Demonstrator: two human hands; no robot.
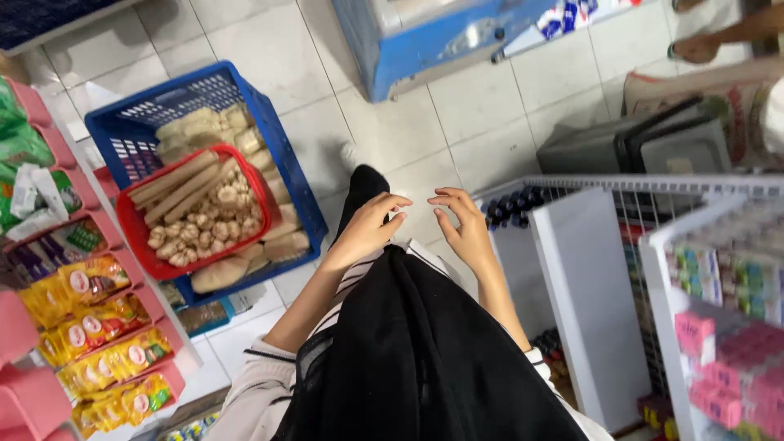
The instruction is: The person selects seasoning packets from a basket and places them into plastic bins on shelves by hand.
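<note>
the loose black fabric garment point(425, 359), draping down the person's front below both hands, is looking light, soft and limp, probably easiest to pinch at its top fold. the left hand point(369, 227) and right hand point(467, 230) are hovering open, fingers curled, gripping nothing, while a red plastic basket of pale snacks point(196, 211) is sitting in a blue plastic crate point(269, 122) nearby.

A red basket point(131, 233) heaped with pale snack pieces and long tan sticks sits tilted inside a larger blue crate point(269, 122) on the tiled floor. The crate also holds clear bags of beige crackers, packed around and beneath the basket.
</note>
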